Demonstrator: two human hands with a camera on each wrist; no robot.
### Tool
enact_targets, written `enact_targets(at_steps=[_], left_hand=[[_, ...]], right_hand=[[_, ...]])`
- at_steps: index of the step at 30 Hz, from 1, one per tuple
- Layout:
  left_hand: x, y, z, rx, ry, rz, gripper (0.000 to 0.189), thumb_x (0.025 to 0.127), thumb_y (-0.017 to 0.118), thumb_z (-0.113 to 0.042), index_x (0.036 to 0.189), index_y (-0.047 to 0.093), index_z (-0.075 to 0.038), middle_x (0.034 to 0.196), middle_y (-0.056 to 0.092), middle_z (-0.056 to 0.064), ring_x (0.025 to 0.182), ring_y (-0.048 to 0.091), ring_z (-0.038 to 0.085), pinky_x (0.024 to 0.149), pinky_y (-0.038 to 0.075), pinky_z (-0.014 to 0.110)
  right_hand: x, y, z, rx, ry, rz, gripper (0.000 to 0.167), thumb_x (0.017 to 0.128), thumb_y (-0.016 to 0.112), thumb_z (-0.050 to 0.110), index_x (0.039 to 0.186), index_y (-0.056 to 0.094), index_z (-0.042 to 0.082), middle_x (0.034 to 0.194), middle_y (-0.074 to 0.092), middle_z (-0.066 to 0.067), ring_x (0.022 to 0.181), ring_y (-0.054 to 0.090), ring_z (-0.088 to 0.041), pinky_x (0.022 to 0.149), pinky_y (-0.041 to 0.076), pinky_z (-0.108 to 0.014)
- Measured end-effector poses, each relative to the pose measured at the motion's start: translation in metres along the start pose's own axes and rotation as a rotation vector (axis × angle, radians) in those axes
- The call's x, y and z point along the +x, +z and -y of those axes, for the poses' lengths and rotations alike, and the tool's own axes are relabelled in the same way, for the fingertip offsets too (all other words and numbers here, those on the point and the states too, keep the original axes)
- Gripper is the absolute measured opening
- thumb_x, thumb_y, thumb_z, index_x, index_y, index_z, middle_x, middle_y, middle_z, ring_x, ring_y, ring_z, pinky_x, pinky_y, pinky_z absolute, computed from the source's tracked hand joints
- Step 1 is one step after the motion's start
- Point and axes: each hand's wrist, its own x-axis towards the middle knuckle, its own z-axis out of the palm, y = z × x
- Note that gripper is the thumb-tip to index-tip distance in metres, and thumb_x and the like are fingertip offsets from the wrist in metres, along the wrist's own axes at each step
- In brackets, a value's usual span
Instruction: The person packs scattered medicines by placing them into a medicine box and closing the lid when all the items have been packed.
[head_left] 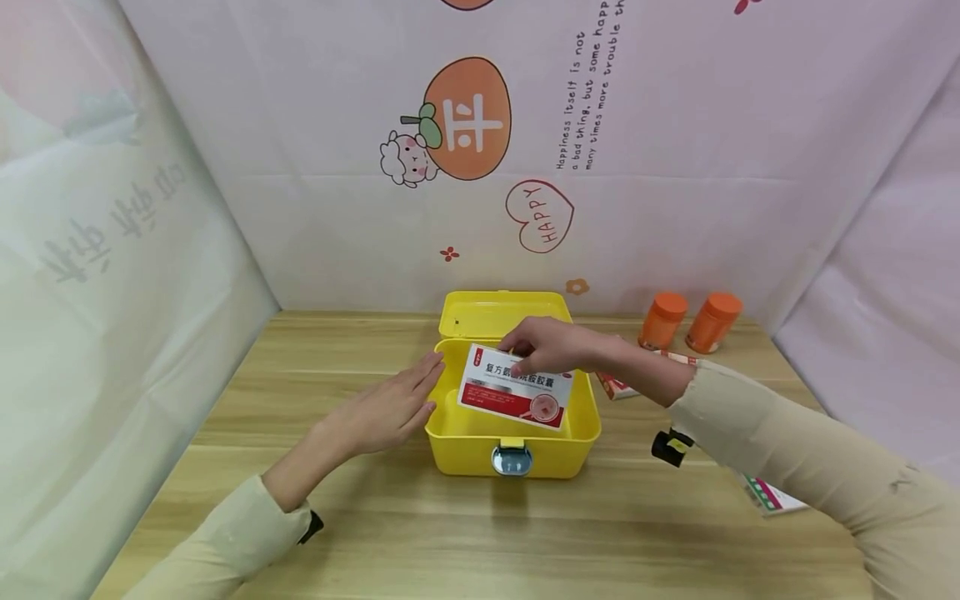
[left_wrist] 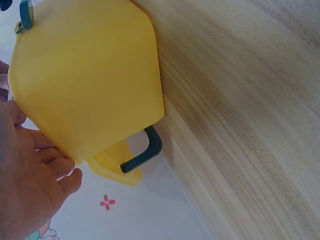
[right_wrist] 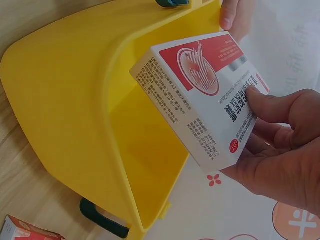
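A white and red medicine box (head_left: 495,392) is tilted over the opening of a yellow storage box (head_left: 517,457). My right hand (head_left: 558,343) grips its upper edge, and in the right wrist view the thumb presses the printed face of the medicine box (right_wrist: 200,90). The yellow lid (head_left: 502,315) stands open at the back, and a clear latch (head_left: 512,461) hangs on the front. At the left rim, my left hand (head_left: 393,408) touches the yellow box with fairly straight fingers; the left wrist view shows fingertips along the edge of the yellow wall (left_wrist: 90,75).
Two orange-capped bottles (head_left: 663,321) stand at the back right. A red and white box (head_left: 618,387) lies partly under my right forearm. Nearer the front, a green and white box (head_left: 772,496) shows beside the right sleeve. A printed cloth wall (head_left: 360,242) rises behind the wooden table (head_left: 315,358).
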Motion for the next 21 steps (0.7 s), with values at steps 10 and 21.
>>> enact_targets(at_steps=[10,21], left_hand=[[-0.002,0.000,0.002,-0.017,-0.010,0.007,0.065,0.108,0.032,-0.040,0.159,0.017,-0.004,0.169,0.011,0.010,0.155,0.018,0.025,0.122,0.029,0.045],[0.000,0.000,0.003,-0.035,-0.018,0.026,0.066,0.108,0.030,-0.041,0.160,0.011,-0.007,0.169,0.005,0.007,0.156,0.014,0.022,0.124,0.027,0.043]], right_hand=[[0.022,0.009,0.006,-0.021,0.046,0.019,0.032,0.092,0.071,0.014,0.124,0.070,0.009,0.103,0.072,-0.006,0.077,0.069,-0.014,0.073,0.061,-0.025],[0.043,0.014,0.010,-0.114,0.037,0.043,0.028,0.090,0.075,0.016,0.117,0.074,0.010,0.096,0.074,-0.002,0.075,0.069,-0.013,0.074,0.060,-0.022]])
